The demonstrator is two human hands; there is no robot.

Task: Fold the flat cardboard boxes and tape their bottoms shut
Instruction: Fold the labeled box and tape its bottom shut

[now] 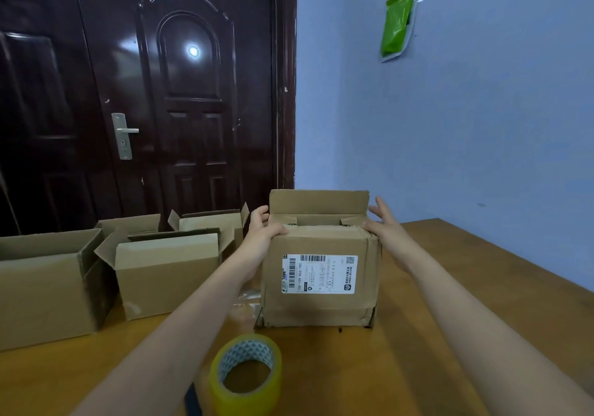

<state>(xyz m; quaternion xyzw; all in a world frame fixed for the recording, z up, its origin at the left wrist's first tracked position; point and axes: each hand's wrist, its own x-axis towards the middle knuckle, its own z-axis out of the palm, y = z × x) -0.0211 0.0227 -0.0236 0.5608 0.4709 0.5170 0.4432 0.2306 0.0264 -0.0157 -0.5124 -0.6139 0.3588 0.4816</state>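
The left hand [261, 232] grips the labelled box's [318, 274] top left corner; the right hand [384, 222] rests open-fingered against its right corner, on the tabletop [450, 287].

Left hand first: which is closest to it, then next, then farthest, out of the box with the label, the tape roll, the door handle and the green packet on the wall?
From the left hand:
1. Labelled box, gripped at its top left corner.
2. Tape roll, standing on the table nearer the camera.
3. Door handle, on the door behind the table, to the left.
4. Green packet, high on the right wall.
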